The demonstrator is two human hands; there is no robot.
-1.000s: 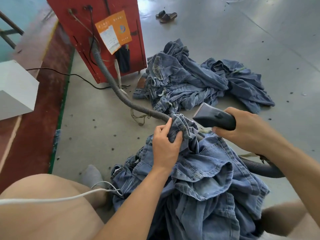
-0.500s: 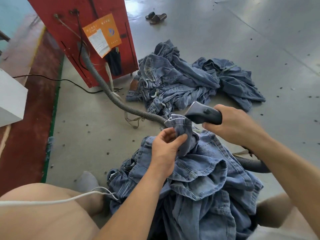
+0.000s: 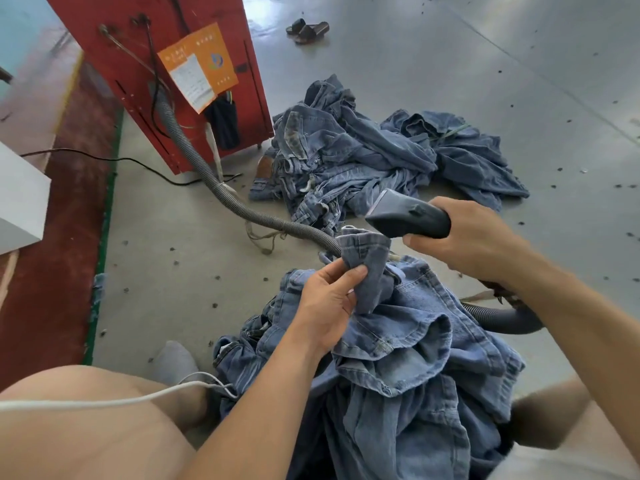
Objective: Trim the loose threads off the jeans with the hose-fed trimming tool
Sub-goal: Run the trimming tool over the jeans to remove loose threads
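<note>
The head camera is looking down at the jeans (image 3: pixel 398 341), which are lying bunched up on the person's lap and spilling onto the floor (image 3: pixel 450 81). The left hand (image 3: pixel 327 308) is pinching a folded bit of the jeans, with the thumb on top, and holding that bit up above the rest of the pile. The right hand (image 3: pixel 471 242) is wrapping its fingers around the trimming tool (image 3: pixel 407 218), and the flat front end of the tool is sitting just above and a little to the right of the held-up bit of the jeans. A moment ago the left hand was bunching that bit lower and closer in; now the cloth is standing taller and the tool is sitting nearer its top edge. That probably means the person is getting this edge ready so the tool can snip the loose threads there. I cannot see any threads clearly. The hose (image 3: pixel 242 206) is running from behind the jeans, up and left, to the red machine (image 3: pixel 145 46). Beyond the jeans, more jeans (image 3: pixel 363 157) are sitting in a heap on the floor, so a lot of work may be left. Far past the jeans, a pair of sandals (image 3: pixel 308 29) is lying on the floor.
</note>
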